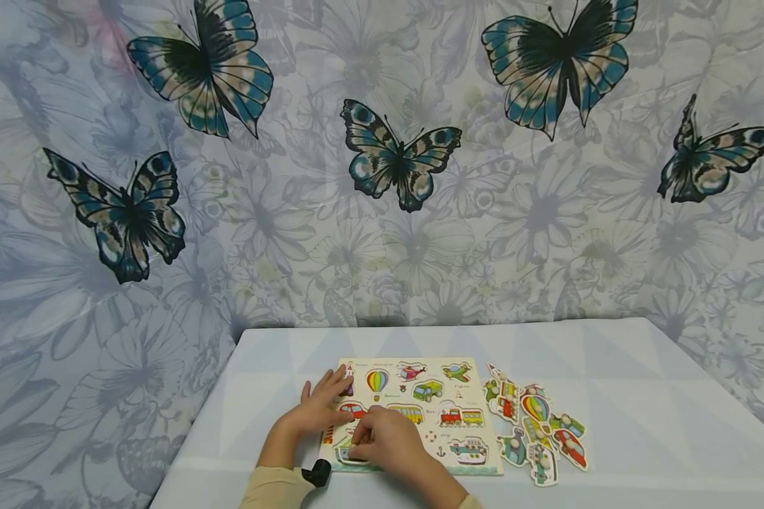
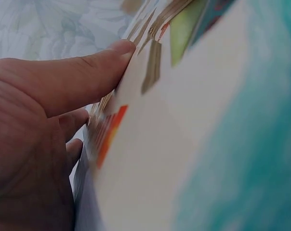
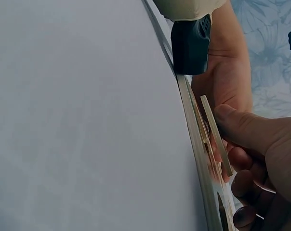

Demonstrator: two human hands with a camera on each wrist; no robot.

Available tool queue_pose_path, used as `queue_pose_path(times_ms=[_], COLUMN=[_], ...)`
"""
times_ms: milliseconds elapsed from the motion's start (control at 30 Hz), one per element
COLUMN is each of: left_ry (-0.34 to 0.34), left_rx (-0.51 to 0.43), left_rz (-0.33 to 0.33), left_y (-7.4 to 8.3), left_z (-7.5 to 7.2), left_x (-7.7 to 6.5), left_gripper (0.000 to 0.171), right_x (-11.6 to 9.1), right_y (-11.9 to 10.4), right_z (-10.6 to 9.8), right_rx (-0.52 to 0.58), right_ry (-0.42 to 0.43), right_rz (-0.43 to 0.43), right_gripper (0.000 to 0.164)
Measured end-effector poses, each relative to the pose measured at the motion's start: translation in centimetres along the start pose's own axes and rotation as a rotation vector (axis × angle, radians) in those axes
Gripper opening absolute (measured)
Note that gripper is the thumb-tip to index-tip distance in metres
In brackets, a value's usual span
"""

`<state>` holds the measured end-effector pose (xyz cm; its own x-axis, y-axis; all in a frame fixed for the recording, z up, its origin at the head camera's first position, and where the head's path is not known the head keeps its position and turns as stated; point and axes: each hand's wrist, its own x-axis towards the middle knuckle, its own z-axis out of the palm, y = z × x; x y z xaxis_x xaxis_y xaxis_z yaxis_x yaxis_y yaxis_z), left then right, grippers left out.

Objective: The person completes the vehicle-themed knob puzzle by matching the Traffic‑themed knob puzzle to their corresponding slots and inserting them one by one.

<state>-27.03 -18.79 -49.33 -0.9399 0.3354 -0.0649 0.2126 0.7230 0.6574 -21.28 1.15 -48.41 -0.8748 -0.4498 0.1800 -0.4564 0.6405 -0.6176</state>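
A wooden picture puzzle board [image 1: 480,375] with printed vehicles lies on the table. My left hand [image 1: 318,404] rests on its left edge with fingers spread, and the left wrist view shows the thumb [image 2: 95,70] against the board's surface. Over the lower left corner, my right hand [image 1: 391,438] pinches a flat wooden puzzle piece [image 3: 216,134] between thumb and curled fingers. That piece sits tilted just above the board in the right wrist view; its picture is mostly hidden by the hand.
A loose heap of vehicle puzzle pieces [image 1: 569,449] lies right of the board, some overlapping. The white table [image 1: 261,353] ends at the back against a butterfly-patterned cloth [image 1: 535,268]. A black device [image 1: 318,472] sits at the left wrist.
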Motion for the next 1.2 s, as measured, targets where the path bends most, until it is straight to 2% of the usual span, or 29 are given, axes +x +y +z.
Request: queue_pose_path(times_ms=[233, 433, 767, 1200], left_ry=[0.006, 0.001, 0.003, 0.012], left_rx=[0.013, -0.022, 0.015, 0.008], left_rz=[-0.004, 0.000, 0.000, -0.017], left_y=[0.2, 0.0, -0.1, -0.3], left_z=[0.0, 0.2, 0.2, 0.5], left_x=[0.2, 0.4, 0.4, 0.6], left_gripper=[0.074, 0.075, 0.075, 0.075], right_x=[0.3, 0.4, 0.5, 0.4], right_y=[-0.1, 0.0, -0.2, -0.3], right_z=[0.7, 1.2, 1.6, 1.5], right_rx=[-0.030, -0.057, -0.084, -0.072], right_ry=[0.014, 0.036, 0.020, -0.003], right_rz=[-0.008, 0.008, 0.017, 0.027], right_gripper=[0.016, 0.016, 0.015, 0.016])
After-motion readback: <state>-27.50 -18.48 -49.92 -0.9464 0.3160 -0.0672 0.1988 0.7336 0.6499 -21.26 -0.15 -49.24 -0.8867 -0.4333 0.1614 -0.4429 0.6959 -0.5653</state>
